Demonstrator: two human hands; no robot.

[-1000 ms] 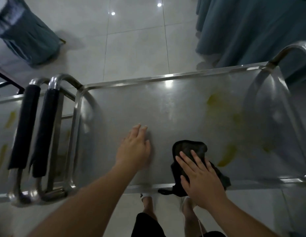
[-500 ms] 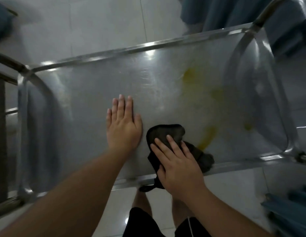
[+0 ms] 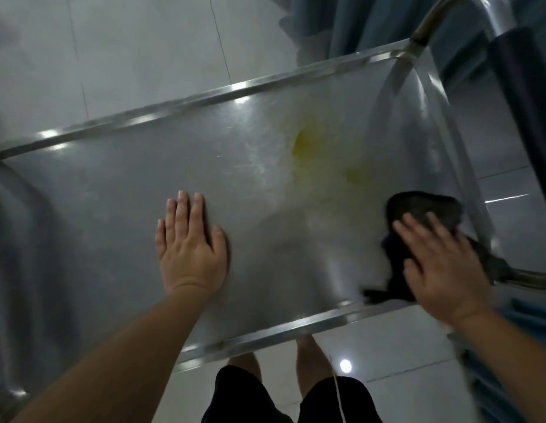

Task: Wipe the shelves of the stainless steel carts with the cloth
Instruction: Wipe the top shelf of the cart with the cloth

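Observation:
The top shelf of the stainless steel cart fills the view, tilted in the frame. A yellow smear marks its far right part, with a fainter patch beside it. A dark cloth lies at the shelf's right end near the front corner. My right hand presses flat on the cloth with straight, spread fingers. My left hand rests flat on the bare steel at the shelf's middle, fingers straight and together.
The cart's curved handle tube rises at the far right corner. Blue-grey fabric hangs beyond the far edge. Pale glossy floor tiles surround the cart. My legs in dark shorts stand against the near rim.
My right hand has slid the cloth rightward from the shelf's middle front to its right end. The left hand stays flat on the steel. The view has shifted right, so the neighbouring cart's handles are gone.

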